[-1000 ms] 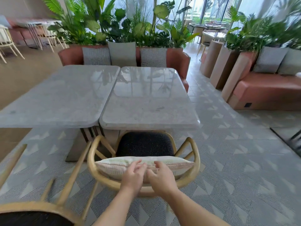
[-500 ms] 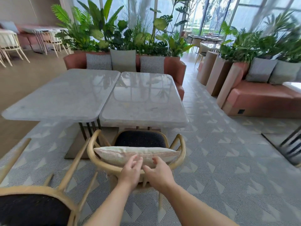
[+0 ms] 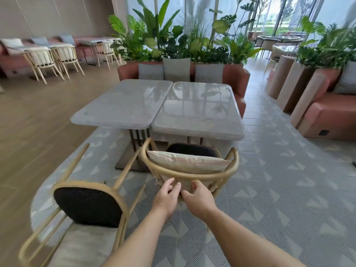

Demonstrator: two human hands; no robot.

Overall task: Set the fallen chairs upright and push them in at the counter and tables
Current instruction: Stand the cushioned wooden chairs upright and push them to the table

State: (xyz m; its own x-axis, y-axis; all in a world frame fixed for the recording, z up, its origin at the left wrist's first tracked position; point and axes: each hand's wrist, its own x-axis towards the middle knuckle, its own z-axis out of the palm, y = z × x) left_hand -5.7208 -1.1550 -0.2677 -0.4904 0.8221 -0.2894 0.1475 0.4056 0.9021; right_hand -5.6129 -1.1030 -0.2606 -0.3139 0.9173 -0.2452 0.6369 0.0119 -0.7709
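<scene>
Head view: the chair (image 3: 192,176) stands upright at the right-hand table (image 3: 198,112), its dark seat partly under the edge, with a cushion (image 3: 186,162) propped against its back. The left grip (image 3: 166,197) has its fingers curled on the back just below the rail, grasping the chair; the right grip (image 3: 199,198) touches the back just beside it, but I cannot tell whether it clasps or only presses. The fallen chair (image 3: 88,206) lies tipped over on the carpet (image 3: 279,189) just to the left, legs pointing towards the table base, untouched.

The step in hand looks to be the push-in, nearly finished; it is best done square through the middle of the back, so the chair slides straight and its arms clear the table edge; an even push should keep the cushion from tipping forward; the fallen chair's leg lies near the chair's left arm and might snag.
</scene>
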